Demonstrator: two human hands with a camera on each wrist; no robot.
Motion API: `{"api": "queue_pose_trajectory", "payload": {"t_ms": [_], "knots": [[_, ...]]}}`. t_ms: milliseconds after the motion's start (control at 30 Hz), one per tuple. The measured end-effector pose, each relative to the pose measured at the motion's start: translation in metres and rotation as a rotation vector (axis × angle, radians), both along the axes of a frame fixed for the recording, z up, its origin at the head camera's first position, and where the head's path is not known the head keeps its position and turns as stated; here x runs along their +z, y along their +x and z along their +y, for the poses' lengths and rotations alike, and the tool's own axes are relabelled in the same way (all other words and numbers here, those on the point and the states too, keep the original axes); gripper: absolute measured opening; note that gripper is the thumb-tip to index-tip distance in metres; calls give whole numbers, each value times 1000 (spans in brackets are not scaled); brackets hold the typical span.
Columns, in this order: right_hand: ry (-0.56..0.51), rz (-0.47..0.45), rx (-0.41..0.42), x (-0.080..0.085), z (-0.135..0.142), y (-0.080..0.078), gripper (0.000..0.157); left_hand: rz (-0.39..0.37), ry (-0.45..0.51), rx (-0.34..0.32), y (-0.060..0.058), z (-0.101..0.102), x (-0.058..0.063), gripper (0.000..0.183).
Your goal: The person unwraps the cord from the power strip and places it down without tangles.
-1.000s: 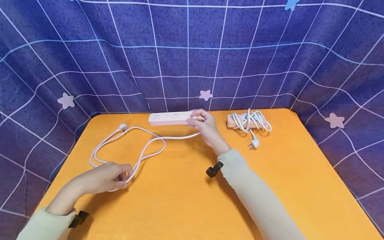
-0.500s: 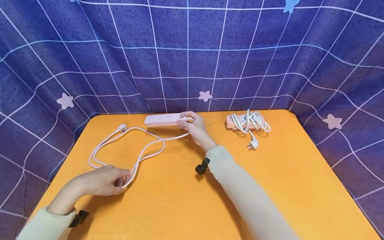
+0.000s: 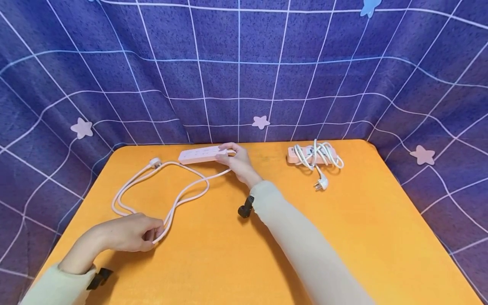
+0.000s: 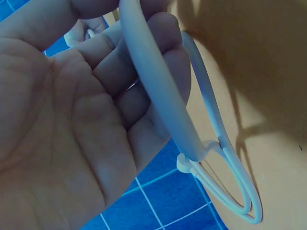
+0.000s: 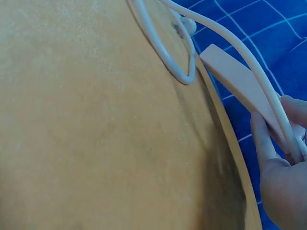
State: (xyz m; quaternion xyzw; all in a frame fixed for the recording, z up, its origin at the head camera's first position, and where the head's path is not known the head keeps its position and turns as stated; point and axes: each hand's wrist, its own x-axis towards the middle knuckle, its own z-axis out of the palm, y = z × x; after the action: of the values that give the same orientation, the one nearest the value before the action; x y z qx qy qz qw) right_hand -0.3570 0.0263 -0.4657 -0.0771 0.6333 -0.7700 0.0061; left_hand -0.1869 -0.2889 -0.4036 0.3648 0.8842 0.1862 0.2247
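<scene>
Blue curtain [image 3: 213,76]: it hangs behind everything, marked with pale grid lines.
Orange tabletop [image 3: 228,254]: it lies beneath both my hands.
Pale cable [image 3: 173,207]: looped over the tabletop's left side; its stretch between my hands has shortened over the last second.
Left hand [image 3: 129,233]: pinching the cable near the front, drawn slightly closer to me.
Right hand [image 3: 238,163]: gripping the strip's right end, thumb and fingers round it; it has slid leftward.
Pink power strip [image 3: 198,155]: near the far edge, shifted left with my hand; it looks raised, and I judge this brings it closer to its loops, leaving slack to gather.
Cord-wrapped strip [image 3: 293,156]: well apart on the right, unmoved.
White plug [image 3: 155,162]: beside the loops, untouched.
</scene>
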Motion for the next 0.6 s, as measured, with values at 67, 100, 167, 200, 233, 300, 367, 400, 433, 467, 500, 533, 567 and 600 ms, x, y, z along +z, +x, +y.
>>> {"api": "queue_pose_trajectory", "payload": {"t_ms": [67,100,167,200,233,300,367,400,433,467,500,533,567,600], "knots": [[40,18,-6,-2,-3,-2,35,-10,-5,7,0,0,0,26],[57,27,-8,-2,-4,-3,35,-12,-2,7,0,0,-1,26],[81,37,-8,-3,-5,-5,36,-20,-3,16,0,0,0,26],[96,40,-9,-3,-6,-6,36,-24,-6,23,0,0,0,25],[112,45,-11,-3,-7,-8,37,-24,-8,26,0,0,0,25],[159,55,-20,-3,-8,-10,37,-21,-14,32,0,0,0,24],[237,88,-37,-2,-9,-13,37,-23,-22,40,0,0,-1,24],[282,108,-44,-1,-9,-14,36,-24,-24,42,0,1,-1,24],[328,127,-47,0,-10,-15,35,-26,-25,43,0,1,-1,24],[387,148,-50,2,-10,-16,33,-26,-26,46,0,1,-1,24],[447,170,-52,3,-11,-17,31,-27,-27,49,0,1,-1,24],[505,187,-53,5,-12,-17,29,-28,-26,51,1,1,-2,25],[564,204,-56,6,-13,-18,27,-25,-26,52,1,1,-2,25],[630,217,-58,7,-14,-19,25,-27,-25,57,1,2,-2,25]]}}
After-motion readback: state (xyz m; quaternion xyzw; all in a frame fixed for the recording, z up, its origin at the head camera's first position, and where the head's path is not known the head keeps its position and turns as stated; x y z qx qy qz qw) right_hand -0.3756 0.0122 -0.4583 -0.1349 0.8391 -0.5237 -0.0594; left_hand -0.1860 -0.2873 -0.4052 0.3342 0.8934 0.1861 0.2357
